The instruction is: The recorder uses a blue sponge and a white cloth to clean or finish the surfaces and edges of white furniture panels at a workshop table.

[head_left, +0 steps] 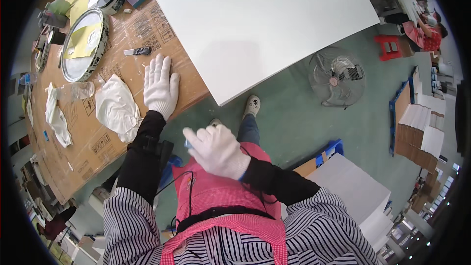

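Gloves are worn on both hands. At centre left, the left hand [161,85] is laid flat, fingers spread, on the cardboard-covered desk [122,132], seemingly as a brace, just right of a white rag [116,108]. At centre, the right hand [218,150] is curled near the apron [216,191], a small blue thing [188,144] apparently pinched.

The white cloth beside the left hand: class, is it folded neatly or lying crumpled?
Crumpled. The white cloth lies in a rumpled heap with uneven creases on the cardboard-covered table, just beside the left hand.
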Demonstrator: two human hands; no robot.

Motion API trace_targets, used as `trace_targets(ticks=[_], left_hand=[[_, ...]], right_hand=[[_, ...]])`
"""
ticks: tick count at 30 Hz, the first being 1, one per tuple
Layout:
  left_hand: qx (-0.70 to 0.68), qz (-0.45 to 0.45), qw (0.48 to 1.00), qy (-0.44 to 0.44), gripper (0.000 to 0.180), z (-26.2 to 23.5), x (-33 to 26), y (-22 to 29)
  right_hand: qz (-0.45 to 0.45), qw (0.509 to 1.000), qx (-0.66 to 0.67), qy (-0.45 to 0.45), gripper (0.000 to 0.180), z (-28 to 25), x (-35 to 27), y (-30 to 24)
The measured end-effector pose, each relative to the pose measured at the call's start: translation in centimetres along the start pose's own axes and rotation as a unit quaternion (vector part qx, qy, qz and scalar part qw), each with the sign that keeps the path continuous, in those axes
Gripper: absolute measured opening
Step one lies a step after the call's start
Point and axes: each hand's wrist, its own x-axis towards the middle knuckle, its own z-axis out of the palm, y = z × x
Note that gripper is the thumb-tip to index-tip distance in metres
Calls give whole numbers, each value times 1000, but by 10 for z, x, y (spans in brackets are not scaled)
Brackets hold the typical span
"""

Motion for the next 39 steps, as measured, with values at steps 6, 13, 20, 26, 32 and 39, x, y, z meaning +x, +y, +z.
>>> trace_targets(ticks=[6, 13, 20, 26, 32, 39], left_hand=[[51, -64, 995, 53, 52, 2, -14, 4], [59, -83, 993, 53, 52, 1, -9, 10], [42, -67, 994, 77, 50, -2, -9, 10], [41, -80, 995, 53, 49, -6, -9, 14], [37, -92, 994, 36, 49, -5, -9, 14], [33, -85, 995, 28, 49, -7, -4, 17]], right_hand=[[306, 723, 618, -24, 47, -63, -41, 44], [283, 621, 715, 155, 54, -107, -61, 110], [321, 647, 652, 231, 51, -147, -62, 162], [282, 680, 580, 349, 40, -217, -60, 241], [373, 838, 101, 385, 45, -273, -38, 316], [329, 893, -27, 305, 50, -249, -39, 325]])
